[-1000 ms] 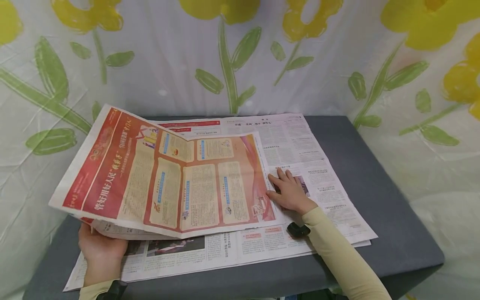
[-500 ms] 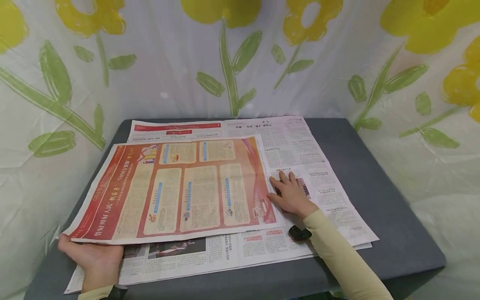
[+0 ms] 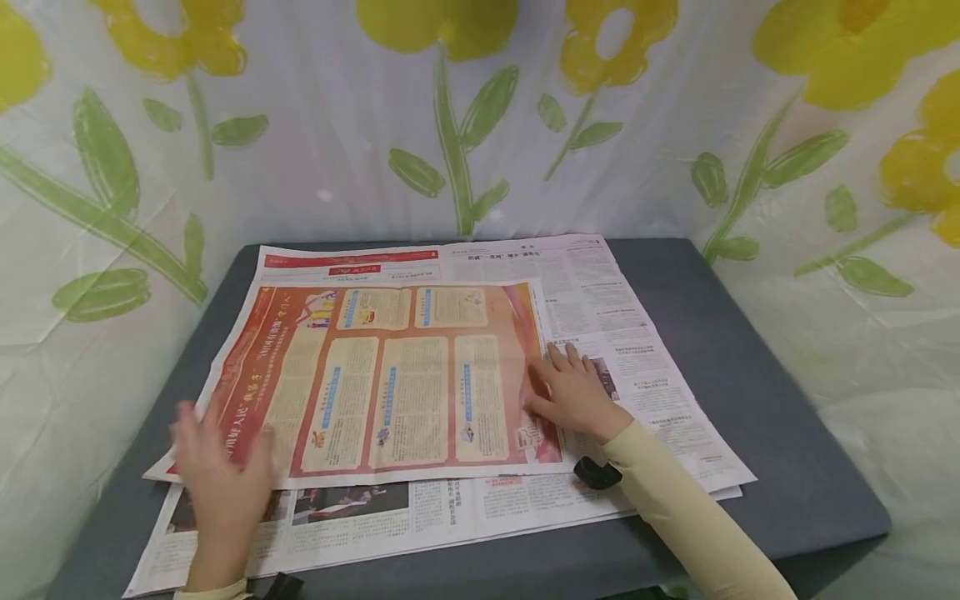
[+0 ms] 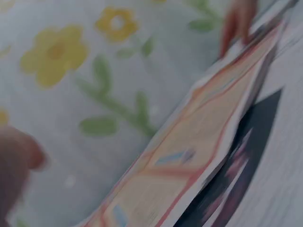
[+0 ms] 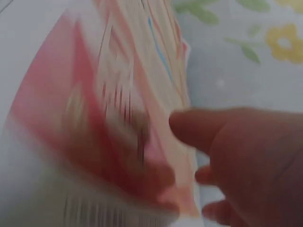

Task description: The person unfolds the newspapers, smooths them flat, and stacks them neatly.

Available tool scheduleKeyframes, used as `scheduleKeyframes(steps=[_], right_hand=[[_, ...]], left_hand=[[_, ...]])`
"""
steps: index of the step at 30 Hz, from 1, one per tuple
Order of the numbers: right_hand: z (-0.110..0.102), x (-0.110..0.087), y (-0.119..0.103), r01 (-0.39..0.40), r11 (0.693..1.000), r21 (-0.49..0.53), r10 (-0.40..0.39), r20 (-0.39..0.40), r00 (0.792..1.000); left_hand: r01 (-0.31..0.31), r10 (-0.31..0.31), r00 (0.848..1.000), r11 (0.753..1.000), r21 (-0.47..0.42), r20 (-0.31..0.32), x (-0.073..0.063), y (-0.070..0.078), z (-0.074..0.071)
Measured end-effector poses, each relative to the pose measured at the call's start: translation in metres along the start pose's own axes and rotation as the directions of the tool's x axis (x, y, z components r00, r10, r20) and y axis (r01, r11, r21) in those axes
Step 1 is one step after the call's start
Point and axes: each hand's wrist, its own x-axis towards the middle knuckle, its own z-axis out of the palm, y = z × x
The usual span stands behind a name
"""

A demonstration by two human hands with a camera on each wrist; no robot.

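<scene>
A folded newspaper (image 3: 420, 400) with a red and orange page lies on top of a larger, spread newspaper (image 3: 652, 392) in black print. Over its near left corner, my left hand (image 3: 225, 483) is raised and blurred by motion, fingers spread and holding nothing. The left wrist view shows part of that hand (image 4: 16, 161) apart from the paper. At the orange page's right edge is my right hand (image 3: 577, 396), its fingers extended and overlapping the edge. In the right wrist view, its thumb (image 5: 199, 125) points toward the blurred orange page.
A dark grey table (image 3: 795, 475) carries the papers, with bare cloth to the right and along the front edge. A white curtain (image 3: 315, 175) with yellow flowers encloses the back and sides. Black wrist devices (image 3: 596, 473) sit at the cuffs.
My left hand has let go of the orange page's near left corner and lifted. That newspaper has come down flat and shifted a little right, reaching my right hand's fingers.
</scene>
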Motion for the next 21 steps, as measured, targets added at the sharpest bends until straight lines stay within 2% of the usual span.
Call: scheduleKeyframes(steps=[1,2,3,4,5,6,8,11,16,21], right_hand=[[0.000,0.004,-0.005,0.039,0.999,0.013,-0.039,0.012,0.999],[0.000,0.007,-0.010,0.081,0.996,0.036,-0.082,0.023,0.996],[0.001,0.010,-0.015,0.123,0.991,0.056,-0.125,0.034,0.992],[0.002,0.012,-0.019,0.157,0.985,0.076,-0.161,0.049,0.986],[0.005,0.014,-0.023,0.188,0.978,0.090,-0.194,0.061,0.979],[0.008,0.017,-0.026,0.214,0.972,0.094,-0.221,0.070,0.973],[0.014,0.018,-0.030,0.255,0.962,0.093,-0.264,0.092,0.960],[0.020,0.016,-0.033,0.268,0.961,0.069,-0.275,0.137,0.952],[0.023,0.011,-0.034,0.246,0.968,0.042,-0.250,0.175,0.952],[0.021,0.003,-0.040,0.252,0.967,0.024,-0.253,0.143,0.957]], left_hand=[[-0.086,0.074,0.992,0.990,0.109,0.106,-0.004,0.006,0.007],[-0.151,0.103,0.966,0.969,0.193,0.238,-0.007,0.012,0.014],[-0.197,0.093,0.926,0.945,0.259,0.365,-0.011,0.019,0.021],[-0.240,0.077,0.883,0.922,0.304,0.462,-0.014,0.024,0.029],[-0.277,0.065,0.844,0.903,0.329,0.532,-0.017,0.026,0.037],[-0.297,0.050,0.816,0.891,0.343,0.577,-0.020,0.029,0.043],[-0.299,-0.002,0.775,0.879,0.370,0.632,-0.024,0.032,0.054],[-0.300,-0.053,0.752,0.860,0.413,0.657,-0.025,0.034,0.062],[-0.301,-0.062,0.741,0.859,0.414,0.668,-0.016,0.032,0.067],[-0.318,-0.032,0.744,0.862,0.394,0.668,0.006,0.033,0.072]])
